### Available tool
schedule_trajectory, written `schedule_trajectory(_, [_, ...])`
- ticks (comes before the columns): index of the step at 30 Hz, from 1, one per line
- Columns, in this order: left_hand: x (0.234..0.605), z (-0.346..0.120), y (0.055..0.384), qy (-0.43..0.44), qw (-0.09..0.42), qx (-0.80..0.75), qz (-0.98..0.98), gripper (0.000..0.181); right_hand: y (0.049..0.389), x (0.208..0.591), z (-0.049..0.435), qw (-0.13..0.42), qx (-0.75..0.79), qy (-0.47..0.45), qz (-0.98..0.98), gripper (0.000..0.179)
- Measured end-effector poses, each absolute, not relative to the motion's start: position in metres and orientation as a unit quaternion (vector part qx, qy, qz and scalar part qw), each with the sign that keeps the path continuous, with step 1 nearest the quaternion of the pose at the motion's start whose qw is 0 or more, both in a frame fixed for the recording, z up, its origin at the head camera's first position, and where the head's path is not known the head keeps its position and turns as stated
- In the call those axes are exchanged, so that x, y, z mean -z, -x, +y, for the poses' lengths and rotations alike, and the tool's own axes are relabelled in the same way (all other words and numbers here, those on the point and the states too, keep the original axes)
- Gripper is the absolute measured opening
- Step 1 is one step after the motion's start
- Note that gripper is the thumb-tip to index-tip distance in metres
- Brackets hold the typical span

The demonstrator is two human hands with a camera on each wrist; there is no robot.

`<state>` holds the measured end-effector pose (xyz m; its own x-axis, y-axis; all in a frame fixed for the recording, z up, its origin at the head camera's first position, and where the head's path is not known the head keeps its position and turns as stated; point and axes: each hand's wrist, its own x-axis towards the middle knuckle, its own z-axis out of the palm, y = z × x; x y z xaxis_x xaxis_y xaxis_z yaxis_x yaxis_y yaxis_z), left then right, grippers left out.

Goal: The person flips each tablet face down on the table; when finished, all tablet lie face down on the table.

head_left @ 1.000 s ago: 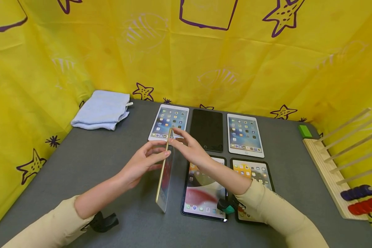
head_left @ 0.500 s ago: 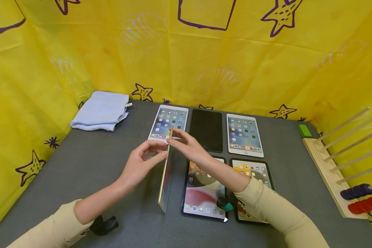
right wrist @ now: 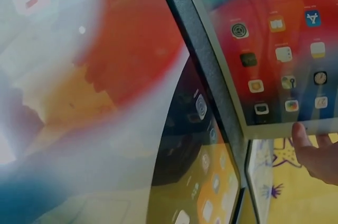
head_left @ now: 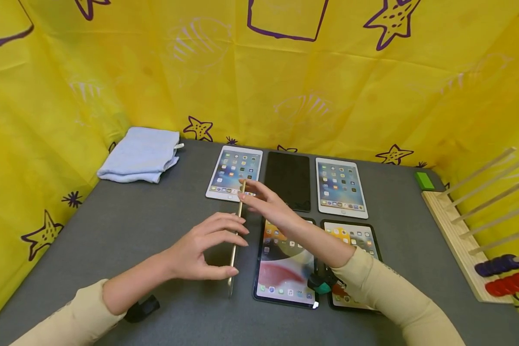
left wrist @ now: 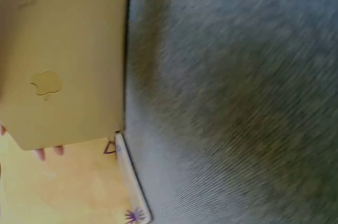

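A gold-backed tablet (head_left: 240, 209) with a pale-bordered screen stands on its long edge, seen nearly edge-on in the head view. Its Apple logo shows on the back (left wrist: 68, 39) in the left wrist view, and the lit screen (right wrist: 290, 65) faces the right wrist camera. My right hand (head_left: 271, 205) pinches its far upper corner, thumb on the screen side. My left hand (head_left: 196, 247) is spread beside the upper edge, fingertips reaching across it, thumb lower down at the near end. Close to the right lies a black-bordered tablet (head_left: 281, 274).
At the back lie a white tablet (head_left: 237, 168), a black-screened tablet (head_left: 288, 178) and another white tablet (head_left: 341, 187). A second black-bordered tablet (head_left: 363, 238) is partly behind my right sleeve. A folded blue cloth (head_left: 140, 154), wooden bead rack (head_left: 463, 250) and green block (head_left: 425, 181) sit farther out.
My left hand has slid toward me along the tablet's upper edge and its fingers have spread from their earlier pinch. The tablet has turned slightly more upright. My right hand keeps its corner hold.
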<state>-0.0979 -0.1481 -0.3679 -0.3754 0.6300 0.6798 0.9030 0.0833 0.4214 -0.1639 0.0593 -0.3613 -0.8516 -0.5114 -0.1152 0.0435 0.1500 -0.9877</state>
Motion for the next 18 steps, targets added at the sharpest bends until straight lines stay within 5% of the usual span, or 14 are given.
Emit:
schedule_trajectory(11, [0.374,-0.14,0.098,0.588,0.166,0.382,-0.693,0.072,0.165,0.365,0.073,0.232,0.646,0.169,0.707,0.054])
schedule_trajectory(18, [0.374,-0.135,0.093,0.594,0.178,0.351,-0.701,0.075,0.163,0.366,0.079,0.246,0.661,0.163,0.69,0.056])
